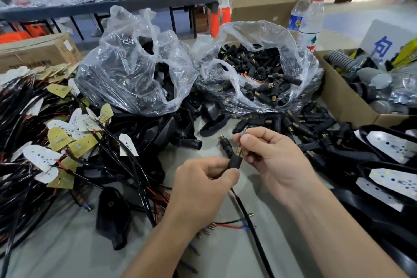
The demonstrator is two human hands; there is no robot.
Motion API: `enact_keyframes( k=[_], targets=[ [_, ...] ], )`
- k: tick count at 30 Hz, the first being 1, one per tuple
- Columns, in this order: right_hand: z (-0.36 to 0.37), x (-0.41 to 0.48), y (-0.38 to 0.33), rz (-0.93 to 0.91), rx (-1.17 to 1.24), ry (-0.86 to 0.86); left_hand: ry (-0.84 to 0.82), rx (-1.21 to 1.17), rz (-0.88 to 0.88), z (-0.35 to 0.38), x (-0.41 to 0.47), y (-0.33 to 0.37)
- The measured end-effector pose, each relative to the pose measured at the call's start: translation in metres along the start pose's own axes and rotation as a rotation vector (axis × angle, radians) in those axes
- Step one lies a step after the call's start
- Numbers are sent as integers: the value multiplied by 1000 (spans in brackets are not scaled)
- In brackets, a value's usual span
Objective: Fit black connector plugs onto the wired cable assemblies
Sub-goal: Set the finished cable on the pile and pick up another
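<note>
My left hand (203, 185) grips a black forked connector plug (232, 156) at its lower end, over the table's middle. A brass tip shows on each of the plug's upper branches. My right hand (273, 160) pinches a brass terminal with a blue sleeve (244, 134) between thumb and forefinger, just right of the plug and touching it. A black cable (250, 221) runs from under my hands down toward me. Loose red and blue wires with brass terminals (225, 226) lie on the table below my left wrist.
A clear bag of black plugs (259, 70) stands behind my hands, with loose plugs (300, 122) spilled in front. Another clear bag of black parts (135, 67) stands left of it. Wired cable assemblies with small boards (56, 142) are heaped at left. A cardboard box (345, 97) and bottles (309, 22) stand at right.
</note>
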State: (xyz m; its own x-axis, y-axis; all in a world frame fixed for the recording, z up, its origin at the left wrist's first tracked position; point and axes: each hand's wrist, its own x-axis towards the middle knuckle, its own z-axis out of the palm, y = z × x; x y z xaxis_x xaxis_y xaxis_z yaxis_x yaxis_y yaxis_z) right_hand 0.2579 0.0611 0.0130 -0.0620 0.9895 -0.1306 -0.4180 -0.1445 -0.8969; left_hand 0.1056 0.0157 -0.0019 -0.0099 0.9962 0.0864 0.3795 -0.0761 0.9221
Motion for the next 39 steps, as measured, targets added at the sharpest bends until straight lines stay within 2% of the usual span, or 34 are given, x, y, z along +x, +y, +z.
enact_keyframes(
  k=[4, 7, 9, 12, 14, 17, 19, 26, 28, 31, 34, 37, 39],
  targets=[
    [4, -2, -3, -37, 63, 24, -78, -107, -30, 0, -2, 8],
    [6, -2, -6, -71, 111, 88, -271, -408, -177, 3, -3, 18],
    [6, 0, -7, -104, 59, 140, -403, -600, -281, 7, -6, 24],
    [6, 0, -5, -144, -10, 192, -468, -701, -332, 11, -8, 26],
    [5, 0, -5, -222, -88, 224, -451, -710, -346, 12, -8, 26],
    [1, 2, -3, -475, -447, 280, -355, -677, -367, 19, -8, 21],
    [1, 2, -3, -547, -544, 300, -280, -634, -351, 25, -9, 19],
    [-1, 2, -4, -554, -510, 292, -67, -368, -240, 35, -12, 22],
    [0, 3, -3, -560, -540, 289, -25, -453, -262, 42, -17, 25],
    [-2, 7, -2, -513, -554, 301, -65, -742, -359, 49, -22, 32],
    [-8, 9, -3, -416, -458, 332, -130, -822, -375, 44, -20, 31],
    [-9, 12, -3, -308, -328, 310, -91, -728, -340, 44, -20, 28],
    [-9, 14, -2, -312, -314, 318, 21, -523, -263, 47, -20, 25]
  ],
)
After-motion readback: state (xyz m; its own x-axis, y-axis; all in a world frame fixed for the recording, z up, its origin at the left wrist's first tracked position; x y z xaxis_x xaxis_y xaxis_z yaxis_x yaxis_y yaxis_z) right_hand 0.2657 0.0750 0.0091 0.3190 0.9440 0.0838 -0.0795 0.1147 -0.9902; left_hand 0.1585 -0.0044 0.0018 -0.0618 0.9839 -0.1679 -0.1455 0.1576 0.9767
